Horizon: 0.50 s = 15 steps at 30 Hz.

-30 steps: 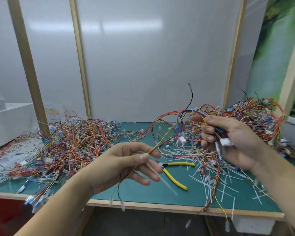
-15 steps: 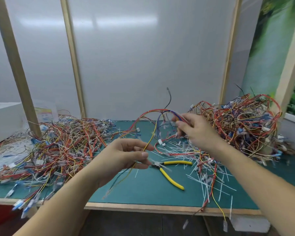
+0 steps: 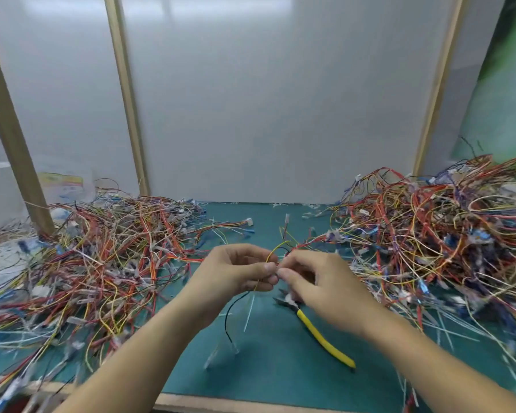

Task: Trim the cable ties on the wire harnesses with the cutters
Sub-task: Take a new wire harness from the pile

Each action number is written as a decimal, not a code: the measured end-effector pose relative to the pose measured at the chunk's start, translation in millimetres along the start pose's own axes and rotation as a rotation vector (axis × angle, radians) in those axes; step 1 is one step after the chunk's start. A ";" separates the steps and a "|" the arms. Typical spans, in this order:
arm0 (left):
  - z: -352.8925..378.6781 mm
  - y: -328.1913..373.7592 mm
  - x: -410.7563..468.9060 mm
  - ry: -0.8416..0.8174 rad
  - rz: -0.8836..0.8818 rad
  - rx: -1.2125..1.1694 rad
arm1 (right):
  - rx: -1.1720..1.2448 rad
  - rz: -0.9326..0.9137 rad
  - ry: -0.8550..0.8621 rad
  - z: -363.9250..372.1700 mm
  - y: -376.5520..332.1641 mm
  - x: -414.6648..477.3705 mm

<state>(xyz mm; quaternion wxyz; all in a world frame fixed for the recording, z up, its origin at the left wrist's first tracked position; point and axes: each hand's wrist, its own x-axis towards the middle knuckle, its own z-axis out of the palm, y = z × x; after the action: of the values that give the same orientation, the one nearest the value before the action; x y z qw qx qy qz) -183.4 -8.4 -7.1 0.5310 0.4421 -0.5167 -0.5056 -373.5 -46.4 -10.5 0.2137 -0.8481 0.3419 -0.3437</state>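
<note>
Frame centre: left hand (image 3: 239, 272) and right hand (image 3: 320, 286) both pinch one wire harness (image 3: 273, 252) (cutters (image 3: 325, 341) lie untouched on the mat (image 3: 268, 374), just below).

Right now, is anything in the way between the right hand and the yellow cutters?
Nothing visible. The cutters lie uncovered on the mat just below the right hand, though that hand is pinching the wire harness.

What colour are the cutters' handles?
Yellow. The head view shows the cutters lying on the green mat.
</note>
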 end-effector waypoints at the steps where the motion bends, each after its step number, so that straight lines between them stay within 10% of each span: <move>1: -0.3 -2.4 4.6 -0.018 -0.008 0.020 | 0.030 0.018 0.006 0.6 5.8 0.9; 15: -9.9 -19.1 50.8 -0.124 -0.014 0.242 | -0.126 0.113 -0.024 -5.1 42.6 2.8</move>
<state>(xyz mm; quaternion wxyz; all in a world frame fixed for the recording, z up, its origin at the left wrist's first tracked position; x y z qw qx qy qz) -177.3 -61.3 -21.6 0.4371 0.4744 -0.6027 -0.4697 -394.1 -77.8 -31.3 0.1833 -0.8434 0.4074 -0.2986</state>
